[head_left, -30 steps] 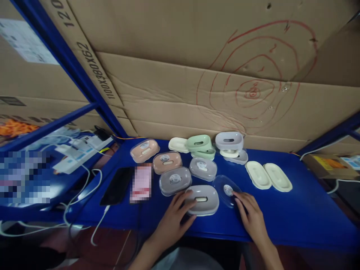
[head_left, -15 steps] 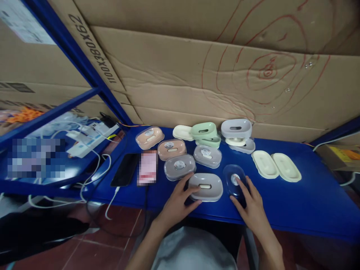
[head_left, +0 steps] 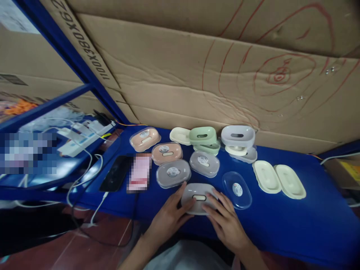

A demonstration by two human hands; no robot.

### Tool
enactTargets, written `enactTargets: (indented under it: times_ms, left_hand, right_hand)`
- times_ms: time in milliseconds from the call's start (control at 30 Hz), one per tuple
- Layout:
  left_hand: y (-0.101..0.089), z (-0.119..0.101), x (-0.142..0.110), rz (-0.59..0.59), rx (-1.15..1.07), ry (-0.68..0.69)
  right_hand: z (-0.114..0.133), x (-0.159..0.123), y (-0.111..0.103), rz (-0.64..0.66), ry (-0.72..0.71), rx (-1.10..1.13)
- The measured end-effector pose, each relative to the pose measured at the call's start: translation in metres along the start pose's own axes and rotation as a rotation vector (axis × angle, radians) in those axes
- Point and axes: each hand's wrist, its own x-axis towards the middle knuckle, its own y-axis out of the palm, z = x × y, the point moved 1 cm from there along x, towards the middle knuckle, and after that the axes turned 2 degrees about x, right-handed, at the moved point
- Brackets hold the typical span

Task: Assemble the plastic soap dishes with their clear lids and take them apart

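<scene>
A light grey soap dish [head_left: 194, 189] with an oval slot in its middle sits at the table's front edge. My left hand [head_left: 170, 213] grips its left end, thumb near the slot. My right hand [head_left: 225, 221] holds the right end, fingers lying over the top. Just right of the dish, a clear oval lid [head_left: 232, 182] with a round sticker lies on the blue table [head_left: 281, 225]. Behind my left hand are two lidded grey soap dishes [head_left: 165, 176], one nearer than the other.
Two lidded peach dishes [head_left: 153, 140] stand at the back left. Green dishes [head_left: 202, 131], a stacked lavender dish [head_left: 230, 138] and cream inner trays [head_left: 267, 176] are behind and to the right. Two phones [head_left: 115, 174], cables and a power strip [head_left: 81, 138] lie left. Cardboard [head_left: 168, 75] walls the back.
My right hand has let go of the clear lid and moved left onto the grey soap dish. My left hand stays on that dish. The whole view has shifted slightly.
</scene>
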Motion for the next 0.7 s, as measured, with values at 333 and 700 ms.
enactTargets:
  times_ms: [333, 700]
  left_hand:
    - [-0.011, 0.001, 0.006, 0.046, -0.206, -0.105]
    - [-0.006, 0.007, 0.004, 0.031, -0.404, -0.19]
  right_hand:
    - [-0.037, -0.022, -0.002, -0.288, 0.629, -0.256]
    - [-0.007, -0.005, -0.041, -0.037, 0.234, 0.176]
